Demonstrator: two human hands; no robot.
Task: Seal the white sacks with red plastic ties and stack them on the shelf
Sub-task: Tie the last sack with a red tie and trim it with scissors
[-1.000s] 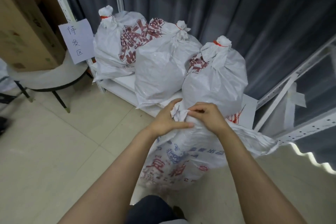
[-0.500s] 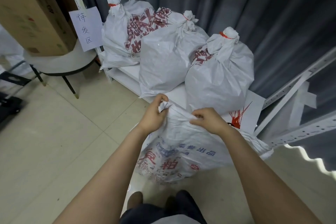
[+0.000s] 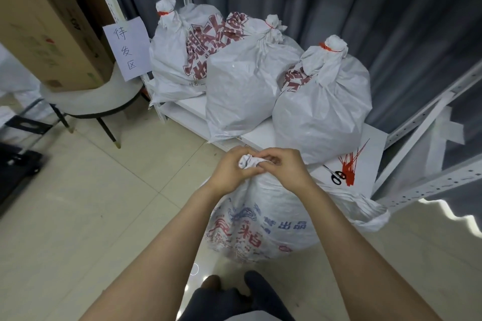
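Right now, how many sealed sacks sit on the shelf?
3, side by side: left sack, middle sack, right sack, each tied in red at the neck. Others may hide behind them.

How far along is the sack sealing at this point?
Done: three tied sacks stand on the shelf. In hand: left hand and right hand bunch the neck of a fourth sack on the floor, no tie on it yet. Left: fit one of the loose red ties, lift the sack up.

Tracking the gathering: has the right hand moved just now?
Yes: the right hand shifted left against the nearest sealed sack, meeting the left hand on the unsealed sack.
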